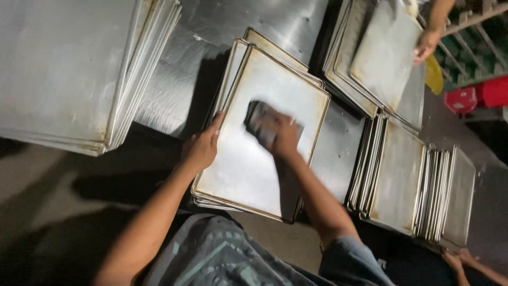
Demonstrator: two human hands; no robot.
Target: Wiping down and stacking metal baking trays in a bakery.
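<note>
The right hand (283, 139) is pressing down on a dark cloth (259, 121), fingers bunched over it and grasping it; the cloth is blurred. Cloth and hand are lying on the top tray (248, 169), a pale metal sheet with a raised rim, a little above its middle. The left hand (202, 148) is gripping that tray's rim at 9 o'clock, thumb lying along the edge and pointing to 12, fingers curled under the side.

The tray is sitting on a small pile of trays (241, 53), whose corners are sticking out at 12 o'clock and along the near edge. The pile is resting on a steel table (211, 32).

At 10 o'clock from the hands, a tall stack (63, 69) of the same trays is lying well apart. At 3 o'clock, more trays are standing on edge in a row (407, 180). At 1 o'clock, another person's hand (426, 45) is touching the side of a tilted tray (383, 53) that is lying on another pile. Beside that hand, something yellow (435, 75) is showing, and farther right a red crate (476, 94). At 4 o'clock, in the bottom corner, a third hand (457, 260) is showing just below the upright row.
</note>
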